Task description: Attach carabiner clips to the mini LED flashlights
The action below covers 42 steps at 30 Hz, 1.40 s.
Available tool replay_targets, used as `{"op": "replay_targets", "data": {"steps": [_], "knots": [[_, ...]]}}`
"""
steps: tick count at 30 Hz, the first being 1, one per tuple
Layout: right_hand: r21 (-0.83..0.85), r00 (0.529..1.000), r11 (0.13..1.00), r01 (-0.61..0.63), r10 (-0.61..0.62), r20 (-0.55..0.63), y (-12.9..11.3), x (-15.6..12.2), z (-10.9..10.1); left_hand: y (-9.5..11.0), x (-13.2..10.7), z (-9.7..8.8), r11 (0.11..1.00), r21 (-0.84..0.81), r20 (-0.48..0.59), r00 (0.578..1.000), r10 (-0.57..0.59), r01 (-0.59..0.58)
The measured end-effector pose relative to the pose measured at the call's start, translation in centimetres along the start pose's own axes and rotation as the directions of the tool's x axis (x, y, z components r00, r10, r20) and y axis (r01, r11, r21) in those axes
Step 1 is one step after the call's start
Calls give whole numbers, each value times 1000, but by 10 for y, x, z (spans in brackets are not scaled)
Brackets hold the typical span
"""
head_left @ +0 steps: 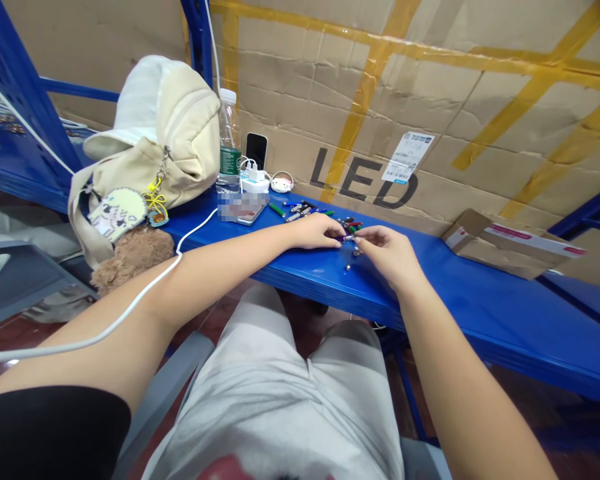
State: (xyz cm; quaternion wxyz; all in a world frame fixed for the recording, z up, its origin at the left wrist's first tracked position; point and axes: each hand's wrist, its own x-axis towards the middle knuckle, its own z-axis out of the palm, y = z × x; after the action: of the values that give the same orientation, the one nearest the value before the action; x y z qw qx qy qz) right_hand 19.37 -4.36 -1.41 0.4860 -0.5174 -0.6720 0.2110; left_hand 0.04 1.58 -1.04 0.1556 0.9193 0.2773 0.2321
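My left hand (320,232) and my right hand (387,252) meet over the blue shelf (480,300), fingers pinched together on a small metallic part (349,238) held between them. Just behind the fingertips lies a little heap of small colourful parts (353,225). A tiny dark piece (349,267) rests on the shelf below my hands. More small pen-like pieces (300,210) are scattered to the left of the heap.
A cream backpack (165,127) with charms and a plush toy stands at the shelf's left end, beside a water bottle (229,143), a charger (256,180) and a phone (247,212). A white cable (130,307) crosses my left arm. A flat cardboard box (510,243) lies right.
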Motion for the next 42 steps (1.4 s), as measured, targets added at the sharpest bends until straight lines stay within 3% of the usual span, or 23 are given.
{"op": "replay_targets", "data": {"steps": [3, 6, 9, 19, 25, 32, 36, 38, 40, 42], "knots": [[-180, 998, 981, 67, -61, 35, -7, -10, -9, -2, 1, 0, 999, 20, -29, 999, -37, 37], [-316, 961, 934, 165, -80, 265, -15, -23, -21, -2, 1, -1, 998, 27, -38, 998, -50, 51], [-335, 893, 902, 271, -105, 438, -16, -31, -27, -1, 1, -2, 998, 17, -31, 998, -52, 52], [-296, 830, 895, 335, -131, 542, -17, -28, -20, -1, 0, -2, 999, 28, -7, 999, -35, 35], [-319, 857, 887, 335, -147, 493, -19, -29, -12, -1, 0, -3, 998, 53, -3, 1000, -24, 24], [-271, 843, 893, 359, -186, 505, -28, -36, 0, -3, 1, -2, 999, 49, -13, 1000, -10, 11], [-262, 862, 900, 349, -199, 466, -27, -35, 5, -4, 1, -1, 999, 44, -16, 1000, -5, 6], [-259, 900, 905, 338, -230, 371, -23, -32, 5, -3, 0, -2, 1000, 29, -8, 1000, 2, -1], [-264, 947, 916, 302, -256, 193, -19, -27, 3, -1, -1, -2, 1000, 1, 1, 1000, 11, -11], [-265, 963, 928, 263, -269, 16, -16, -22, 2, 1, -2, -3, 999, -41, 0, 1000, 27, -26]]}}
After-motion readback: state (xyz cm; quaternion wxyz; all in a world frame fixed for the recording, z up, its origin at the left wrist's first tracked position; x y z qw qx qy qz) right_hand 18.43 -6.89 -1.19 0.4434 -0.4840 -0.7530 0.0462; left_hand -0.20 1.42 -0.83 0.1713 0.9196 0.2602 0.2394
